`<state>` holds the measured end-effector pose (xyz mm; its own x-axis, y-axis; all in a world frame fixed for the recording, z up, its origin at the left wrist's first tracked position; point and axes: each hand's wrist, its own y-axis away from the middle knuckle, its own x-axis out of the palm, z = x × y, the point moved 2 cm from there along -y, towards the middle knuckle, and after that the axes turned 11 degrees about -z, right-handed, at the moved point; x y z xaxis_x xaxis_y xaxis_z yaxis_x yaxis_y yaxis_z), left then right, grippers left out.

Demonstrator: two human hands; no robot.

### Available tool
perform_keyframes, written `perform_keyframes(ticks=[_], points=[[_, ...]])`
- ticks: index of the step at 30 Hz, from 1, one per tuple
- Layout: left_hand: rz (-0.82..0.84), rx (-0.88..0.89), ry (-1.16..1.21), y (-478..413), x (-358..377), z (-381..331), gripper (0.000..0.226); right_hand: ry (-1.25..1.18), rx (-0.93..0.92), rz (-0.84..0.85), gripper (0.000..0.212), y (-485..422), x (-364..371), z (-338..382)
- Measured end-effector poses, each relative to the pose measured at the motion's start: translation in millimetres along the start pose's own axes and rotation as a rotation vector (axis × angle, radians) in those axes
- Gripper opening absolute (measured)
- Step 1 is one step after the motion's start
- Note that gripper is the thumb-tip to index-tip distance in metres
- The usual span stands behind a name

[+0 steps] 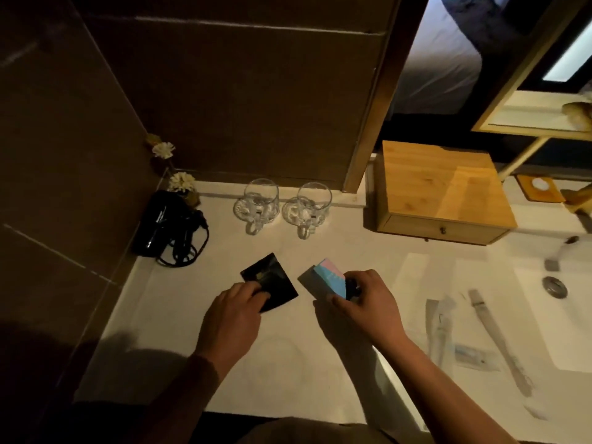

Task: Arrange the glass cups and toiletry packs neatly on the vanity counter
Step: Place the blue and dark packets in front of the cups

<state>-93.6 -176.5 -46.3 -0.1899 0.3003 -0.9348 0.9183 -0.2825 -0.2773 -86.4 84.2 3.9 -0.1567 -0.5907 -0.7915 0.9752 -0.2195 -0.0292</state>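
Note:
Two glass cups with handles stand side by side on round glass coasters at the back of the white vanity counter [224,363]: the left cup [260,200] and the right cup [312,205]. My left hand [234,310] presses its fingers on a black toiletry pack [272,278] lying flat on the counter. My right hand [362,302] grips a small stack of toiletry packs [323,280] in grey, blue and pink, tilted up off the counter. Several thin pale sachets [439,328] lie flat to the right, one long and narrow [496,338].
A black hair dryer [166,225] with coiled cord lies at the left wall beside small white flowers [181,182]. A wooden drawer box [442,193] sits at the back right. The sink basin with its drain [555,286] is at the far right.

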Motion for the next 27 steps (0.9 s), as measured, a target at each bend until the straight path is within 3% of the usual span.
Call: perform_keyframes(ticks=[4, 6, 13, 16, 19, 22, 27], points=[[0.067, -0.225, 0.257, 13.1, -5.2, 3.9, 0.046, -0.02, -0.035, -0.004, 0.051, -7.7, 11.0, 21.1], [0.008, -0.362, 0.374, 15.8, -8.6, 9.4, 0.04, -0.017, -0.09, 0.038, 0.051, -10.1, 24.2, 41.5], [-0.086, -1.092, 1.108, -9.5, -27.1, 13.1, 0.032, -0.046, -0.353, 0.205, 0.048, -10.6, 81.7, 92.6], [-0.153, -1.175, 1.049, -9.6, -32.1, 24.7, 0.024, -0.114, -0.473, 0.231, 0.062, -12.3, 81.6, 96.4], [-0.299, -1.268, 1.128, -2.7, -30.0, 38.7, 0.026, 0.037, -0.588, 0.318, 0.077, -22.0, 85.0, 82.1], [-0.409, -1.332, 1.193, 3.2, -24.3, 47.5, 0.025, 0.277, -0.711, 0.328, 0.07, -27.1, 85.0, 62.0], [-0.321, -1.212, 0.936, 0.5, -8.3, 38.0, 0.032, 0.376, -0.634, 0.204, 0.056, -25.1, 59.0, 33.4]])
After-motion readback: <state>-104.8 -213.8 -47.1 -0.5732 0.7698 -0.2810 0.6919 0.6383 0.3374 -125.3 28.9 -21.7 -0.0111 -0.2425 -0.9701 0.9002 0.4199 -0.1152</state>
